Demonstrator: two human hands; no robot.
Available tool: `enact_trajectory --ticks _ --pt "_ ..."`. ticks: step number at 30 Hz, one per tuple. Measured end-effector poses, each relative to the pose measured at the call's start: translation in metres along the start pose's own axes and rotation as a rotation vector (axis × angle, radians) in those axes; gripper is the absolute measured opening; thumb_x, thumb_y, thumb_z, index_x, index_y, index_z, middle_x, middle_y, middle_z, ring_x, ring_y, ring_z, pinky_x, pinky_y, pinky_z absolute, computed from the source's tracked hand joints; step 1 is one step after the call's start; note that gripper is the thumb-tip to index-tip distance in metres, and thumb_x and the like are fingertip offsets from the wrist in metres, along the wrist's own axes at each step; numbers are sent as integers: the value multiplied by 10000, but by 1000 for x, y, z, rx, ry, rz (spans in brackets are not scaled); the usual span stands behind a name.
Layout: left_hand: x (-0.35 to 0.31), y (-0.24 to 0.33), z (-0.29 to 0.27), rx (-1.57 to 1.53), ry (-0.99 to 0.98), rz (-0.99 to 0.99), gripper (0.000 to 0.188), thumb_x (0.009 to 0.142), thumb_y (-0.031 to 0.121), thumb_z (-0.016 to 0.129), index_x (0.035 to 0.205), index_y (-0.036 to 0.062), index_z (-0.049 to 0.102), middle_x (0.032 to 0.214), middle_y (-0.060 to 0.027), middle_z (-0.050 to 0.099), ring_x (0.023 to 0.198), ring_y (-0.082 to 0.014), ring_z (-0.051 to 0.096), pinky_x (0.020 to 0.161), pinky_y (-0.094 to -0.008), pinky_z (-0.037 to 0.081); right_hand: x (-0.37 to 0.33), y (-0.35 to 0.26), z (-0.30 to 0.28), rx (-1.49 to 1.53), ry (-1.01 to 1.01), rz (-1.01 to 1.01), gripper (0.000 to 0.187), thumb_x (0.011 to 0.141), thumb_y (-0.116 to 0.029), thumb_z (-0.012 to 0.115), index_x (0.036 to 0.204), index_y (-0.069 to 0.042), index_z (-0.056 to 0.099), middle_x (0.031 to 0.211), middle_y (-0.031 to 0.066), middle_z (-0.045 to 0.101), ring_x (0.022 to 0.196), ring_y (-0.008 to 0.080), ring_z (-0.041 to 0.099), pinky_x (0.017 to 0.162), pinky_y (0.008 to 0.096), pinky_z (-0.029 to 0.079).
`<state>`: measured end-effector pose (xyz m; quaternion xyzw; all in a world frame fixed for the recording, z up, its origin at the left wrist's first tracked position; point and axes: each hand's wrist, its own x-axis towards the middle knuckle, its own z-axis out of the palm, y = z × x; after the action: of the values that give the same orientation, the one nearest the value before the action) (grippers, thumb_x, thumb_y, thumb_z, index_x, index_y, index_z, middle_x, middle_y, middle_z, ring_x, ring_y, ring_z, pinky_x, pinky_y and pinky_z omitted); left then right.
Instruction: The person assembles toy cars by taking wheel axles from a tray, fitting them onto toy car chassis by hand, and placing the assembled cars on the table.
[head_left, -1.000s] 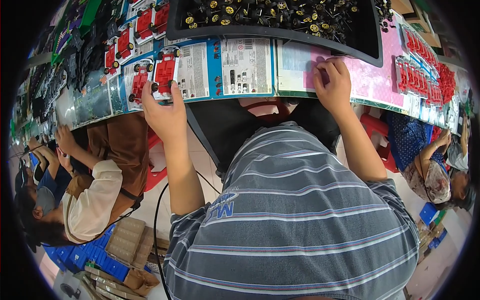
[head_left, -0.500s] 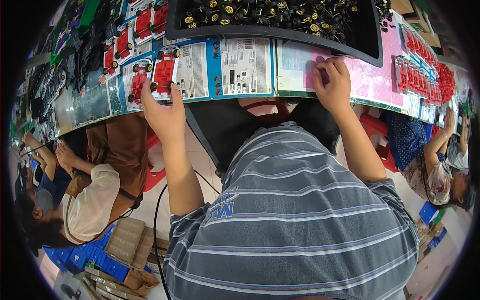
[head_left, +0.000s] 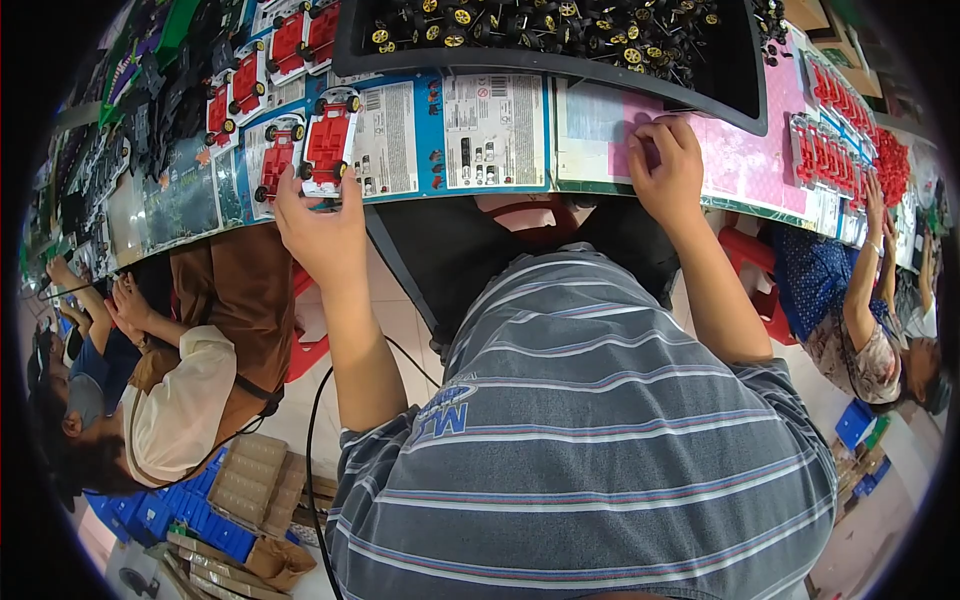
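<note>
In the head view, the car lies on the desk, red face up, beside a second car. The left hand spans its near end, thumb and finger on either side; whether they grip, I cannot tell. The right hand curls loosely at the desk edge, its palm hidden. The car looks light, stiff and smooth, probably best held by its white sides, clear of the wheels. Printed sheets cover the desk below a black tray; workers sit to both sides
</note>
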<state>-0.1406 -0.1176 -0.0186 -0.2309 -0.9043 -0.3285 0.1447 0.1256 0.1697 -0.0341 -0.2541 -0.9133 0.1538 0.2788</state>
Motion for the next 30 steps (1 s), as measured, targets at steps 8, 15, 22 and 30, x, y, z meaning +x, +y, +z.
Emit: enact_trajectory --ticks 8,15,22,30 --pt "6 -16 2 -33 24 -28 634 727 222 870 1204 -77 578 1051 -191 631 735 -237 611 689 -358 532 -2 -1 0 -10 10 20 115 797 -82 725 856 -24 646 906 139 618 848 349 608 763 435 492" --pt "24 -31 0 -43 59 -164 643 733 264 863 1190 -99 593 1041 -203 665 757 -244 696 704 -347 567 -1 -1 0 1 13 14 119 786 -74 726 862 -27 646 907 133 620 845 344 610 757 432 492" --pt "33 -46 -7 62 74 -190 704 735 306 865 1226 -111 581 1098 -234 674 813 -267 702 747 -341 565 -1 -1 0 -4 11 16 121 778 -65 729 862 -31 649 906 123 620 851 334 613 756 424 493" --pt "32 -54 -5 53 91 -113 718 755 335 856 1231 -124 578 1124 -247 667 850 -286 686 782 -366 553 -4 1 -5 -14 12 26 124 773 -83 723 873 -47 659 922 122 625 887 337 616 771 440 485"
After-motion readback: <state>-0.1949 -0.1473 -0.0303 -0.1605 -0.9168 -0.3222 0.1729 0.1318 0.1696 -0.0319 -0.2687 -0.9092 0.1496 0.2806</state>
